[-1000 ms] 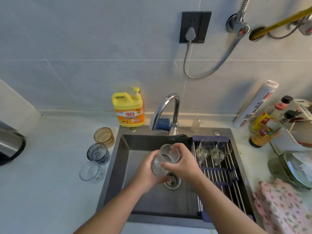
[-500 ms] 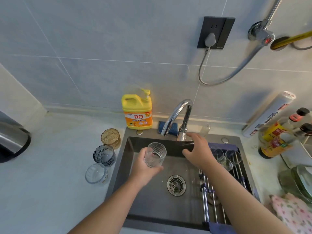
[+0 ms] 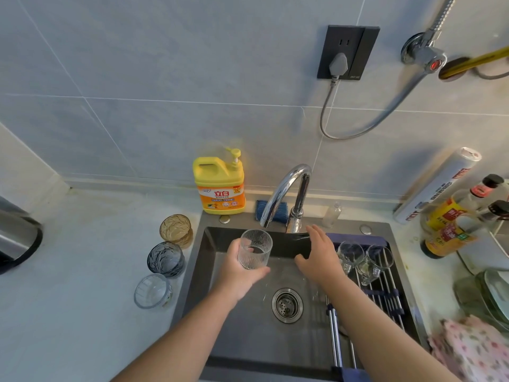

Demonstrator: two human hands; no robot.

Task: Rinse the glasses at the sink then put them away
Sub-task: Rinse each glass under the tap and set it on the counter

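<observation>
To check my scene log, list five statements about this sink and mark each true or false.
1. The left hand holds the ribbed glass over the sink. True.
2. The right hand grips a second glass. False: it holds nothing, its fingers spread beside the base of the faucet.
3. Three glasses stand on the counter left of the sink. True.
4. The drying rack is bare. False: clear glasses lie on it.
5. The yellow soap bottle stands right of the faucet. False: it stands left of it.

yellow-and-orange soap bottle (image 3: 219, 186), amber glass (image 3: 176, 230), blue-grey glass (image 3: 165, 259), pink floral cloth (image 3: 473, 351)
</observation>
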